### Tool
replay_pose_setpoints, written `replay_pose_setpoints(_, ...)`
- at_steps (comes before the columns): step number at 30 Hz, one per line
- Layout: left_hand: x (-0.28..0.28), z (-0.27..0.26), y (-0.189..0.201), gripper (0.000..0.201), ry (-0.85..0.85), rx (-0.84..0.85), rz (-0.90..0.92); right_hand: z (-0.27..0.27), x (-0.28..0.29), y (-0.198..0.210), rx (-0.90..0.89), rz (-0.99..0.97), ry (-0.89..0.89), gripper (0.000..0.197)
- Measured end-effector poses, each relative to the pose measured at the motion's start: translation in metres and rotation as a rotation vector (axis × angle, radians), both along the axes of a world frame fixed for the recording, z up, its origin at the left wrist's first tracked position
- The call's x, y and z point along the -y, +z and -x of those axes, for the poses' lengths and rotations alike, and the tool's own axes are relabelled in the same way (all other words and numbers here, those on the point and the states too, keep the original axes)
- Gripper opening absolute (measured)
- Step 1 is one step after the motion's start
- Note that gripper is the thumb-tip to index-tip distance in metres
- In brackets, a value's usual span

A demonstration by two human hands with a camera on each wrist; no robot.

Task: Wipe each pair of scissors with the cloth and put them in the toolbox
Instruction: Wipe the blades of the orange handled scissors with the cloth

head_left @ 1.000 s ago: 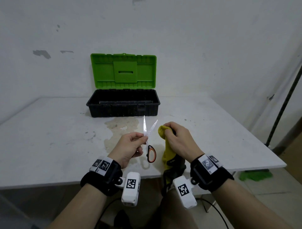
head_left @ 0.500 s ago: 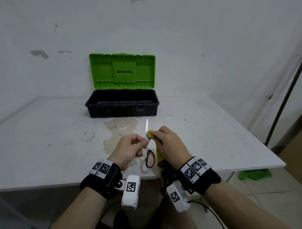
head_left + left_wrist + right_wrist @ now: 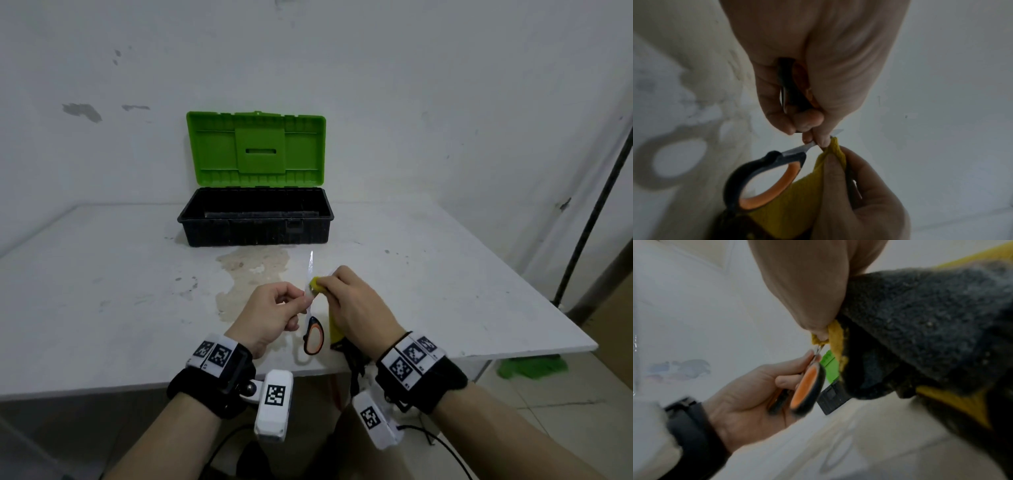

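My left hand (image 3: 274, 308) grips a pair of scissors (image 3: 312, 334) with black and orange handles, blades spread and pointing up over the table's near edge. One handle loop (image 3: 764, 180) hangs free below the fingers; the other handle (image 3: 791, 86) sits in the palm. My right hand (image 3: 352, 305) pinches a yellow and dark grey cloth (image 3: 334, 329) around one blade just above the left fingers; the other blade (image 3: 311, 265) stands bare. The cloth (image 3: 920, 324) hangs down from the right hand. A black toolbox (image 3: 255, 219) with its green lid (image 3: 255, 147) raised stands at the back of the table.
The white table (image 3: 102, 291) has a brownish stain (image 3: 253, 270) in front of the toolbox. A dark pole (image 3: 592, 192) leans at the right beside the table, and a green rag (image 3: 532, 366) lies on the floor there. A white wall stands close behind the toolbox.
My right hand moved left with the cloth, from beside the scissors onto one blade, and now pinches the cloth around it. The left hand kept the scissors nearly still.
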State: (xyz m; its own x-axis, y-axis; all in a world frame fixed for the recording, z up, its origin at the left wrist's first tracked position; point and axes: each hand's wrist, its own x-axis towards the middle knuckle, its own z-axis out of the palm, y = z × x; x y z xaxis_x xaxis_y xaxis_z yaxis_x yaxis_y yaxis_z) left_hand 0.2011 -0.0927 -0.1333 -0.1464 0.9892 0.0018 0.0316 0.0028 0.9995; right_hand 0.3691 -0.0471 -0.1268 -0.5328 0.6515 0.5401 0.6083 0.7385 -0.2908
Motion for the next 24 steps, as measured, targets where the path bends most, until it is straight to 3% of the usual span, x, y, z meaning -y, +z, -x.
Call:
replay_pose_setpoints(5,0.001,0.002,-0.001,0.012,0.013,-0.036,0.026,-0.009,-0.020,0.021,-0.068,0.063,-0.210,0.020)
replay_pose_setpoints(7,0.001,0.003,-0.001,0.012,0.019,-0.033,0.032,-0.005,-0.013,0.022,-0.080,0.037,-0.160,0.017)
replay_pose_setpoints(10,0.000,0.002,-0.001,0.012,0.006,-0.020,0.026,0.003,0.003,0.008,0.055,0.035,-0.050,0.018)
replay_pose_setpoints(13,0.002,0.002,-0.001,0.012,-0.003,-0.051,0.022,0.001,-0.003,0.000,0.115,0.057,-0.072,0.021)
replay_pose_setpoints(18,0.003,0.003,-0.003,0.011,-0.005,-0.033,0.062,-0.014,-0.024,0.015,-0.057,0.104,-0.230,0.020)
replay_pose_setpoints(20,0.002,0.003,-0.001,0.012,0.016,0.013,0.073,-0.013,-0.018,0.015,-0.119,0.037,-0.169,0.019)
replay_pose_setpoints(24,0.001,0.001,0.003,0.012,-0.002,0.102,0.075,-0.003,0.011,-0.001,0.009,-0.083,0.090,0.024)
